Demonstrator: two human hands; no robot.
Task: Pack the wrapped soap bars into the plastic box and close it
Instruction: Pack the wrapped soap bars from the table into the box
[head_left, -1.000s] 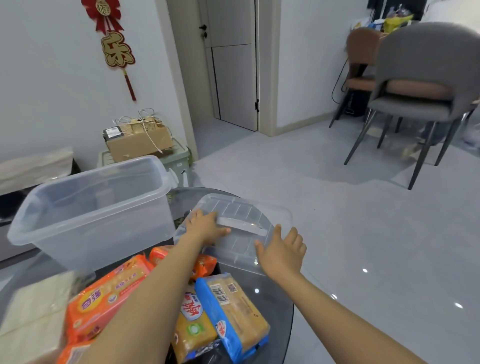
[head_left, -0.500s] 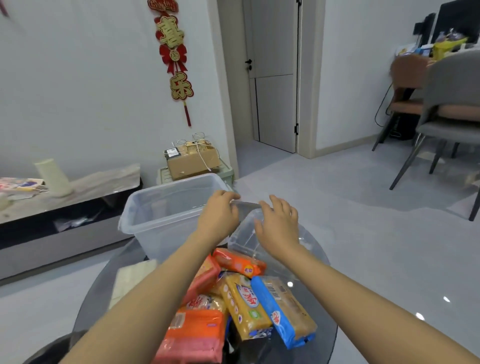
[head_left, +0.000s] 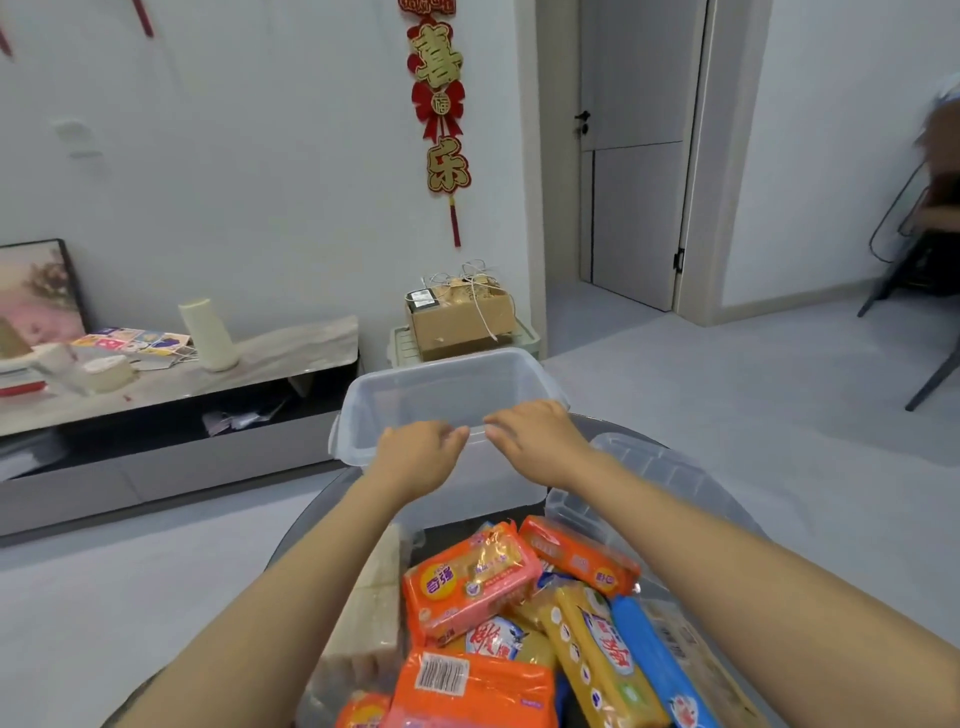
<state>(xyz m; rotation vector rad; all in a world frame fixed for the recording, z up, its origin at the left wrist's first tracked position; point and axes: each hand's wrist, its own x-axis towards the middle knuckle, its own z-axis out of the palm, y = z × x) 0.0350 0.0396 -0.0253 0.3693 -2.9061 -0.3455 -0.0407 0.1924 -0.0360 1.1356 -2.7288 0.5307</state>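
Note:
A clear plastic box (head_left: 415, 387) stands open and empty at the far side of the round glass table (head_left: 306, 525). My left hand (head_left: 415, 457) and my right hand (head_left: 535, 431) both rest on its near rim, fingers curled over the edge. The clear lid (head_left: 670, 473) lies flat on the table to the right of the box. Several wrapped soap bars are heaped near me: an orange pack (head_left: 472, 582), a second orange pack (head_left: 576, 556), a yellow bar (head_left: 597, 660), a blue one (head_left: 660, 670).
A pale wrapped block (head_left: 374, 618) lies left of the soap pile. Beyond the table stand a low grey cabinet (head_left: 171, 410) with a cream cup, and a cardboard box (head_left: 460, 317) on a green crate. A chair (head_left: 930, 270) is at the far right.
Both hands left the lid, which stays on the table at the right, and moved left onto the box's near rim. The camera swung left.

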